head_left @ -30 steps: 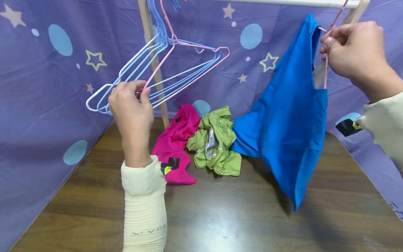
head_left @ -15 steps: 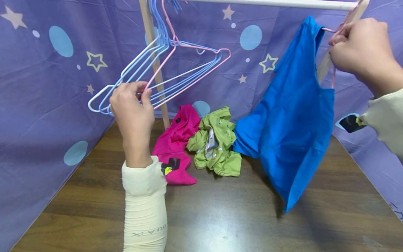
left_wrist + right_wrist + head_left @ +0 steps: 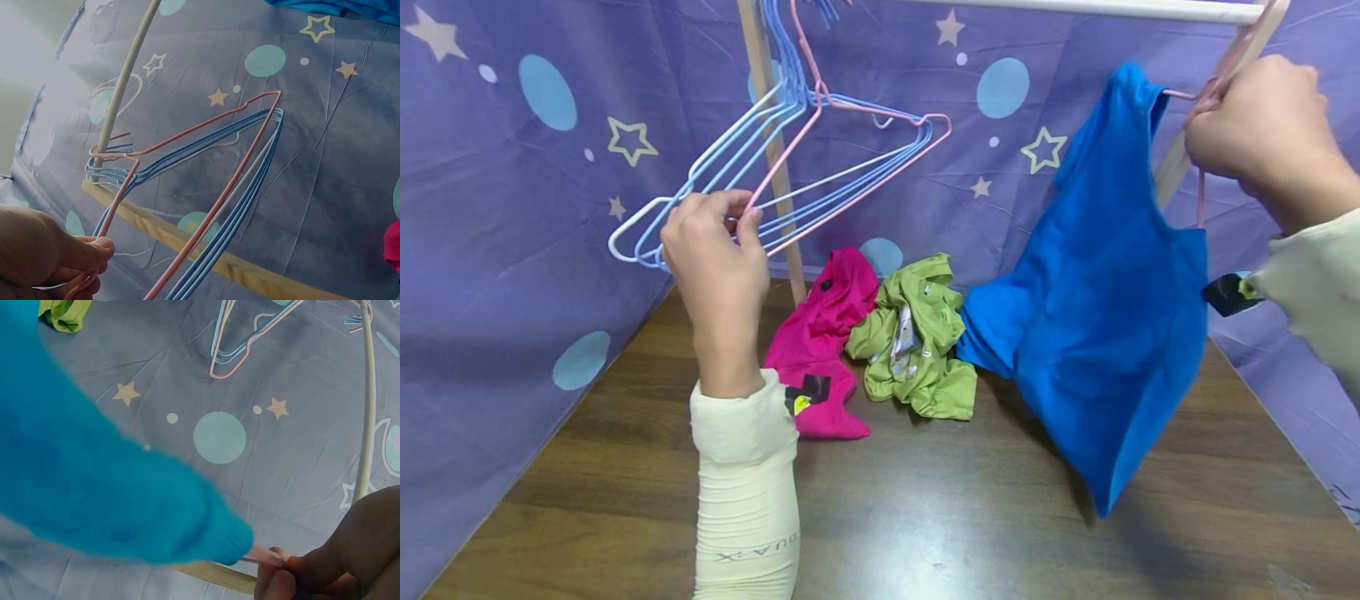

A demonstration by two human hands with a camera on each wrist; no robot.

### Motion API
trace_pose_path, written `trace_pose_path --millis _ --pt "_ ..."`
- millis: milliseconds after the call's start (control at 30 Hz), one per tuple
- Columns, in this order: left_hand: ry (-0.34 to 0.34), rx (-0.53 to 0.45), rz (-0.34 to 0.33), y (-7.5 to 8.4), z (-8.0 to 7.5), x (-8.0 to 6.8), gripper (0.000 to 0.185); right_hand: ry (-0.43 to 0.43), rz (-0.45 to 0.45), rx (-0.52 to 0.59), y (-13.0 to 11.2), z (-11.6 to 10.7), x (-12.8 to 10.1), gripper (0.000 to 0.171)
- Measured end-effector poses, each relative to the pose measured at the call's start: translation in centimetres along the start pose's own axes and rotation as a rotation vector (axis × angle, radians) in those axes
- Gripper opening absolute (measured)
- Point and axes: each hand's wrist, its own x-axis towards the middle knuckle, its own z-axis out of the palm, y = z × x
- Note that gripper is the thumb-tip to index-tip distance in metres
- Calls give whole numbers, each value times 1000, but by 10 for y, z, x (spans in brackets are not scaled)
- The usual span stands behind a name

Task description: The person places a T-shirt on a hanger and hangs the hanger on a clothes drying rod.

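In the head view my left hand pinches the side of a pink hanger, the front one of several hangers on the rack. The left wrist view shows my thumb against that pink wire. At the right end of the rack my right hand grips a second pink hanger. From it hangs a blue sleeveless top, its lower edge slanting down over the table. The pink hook overlaps the rack's end post; whether it sits on the rail I cannot tell.
Behind the left hand hang blue and white hangers. A white rail runs between wooden posts. A magenta garment and a crumpled green garment lie on the brown table, before a purple star-patterned curtain.
My right hand has shifted right and turned, its fingers now more hidden behind its back. The blue top has swung right and turned more to face me. My left hand stays almost still.
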Motion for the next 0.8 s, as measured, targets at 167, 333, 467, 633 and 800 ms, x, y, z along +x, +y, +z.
trace_pose_path --millis 167,333,467,633,800 --pt "-2 -2 8 0 0 1 20 -46 -4 -12 1 3 -1 43" --pt "-1 -8 7 0 -1 0 19 -82 -12 -55 1 5 0 33" --pt "-2 -7 1 0 -1 0 19 -85 -44 -111 -2 5 2 27" --pt "-5 -1 -6 0 -1 0 20 -93 -78 -174 -4 5 3 25" --pt "-1 -1 2 0 -1 2 19 -82 -36 -209 -5 5 1 26"
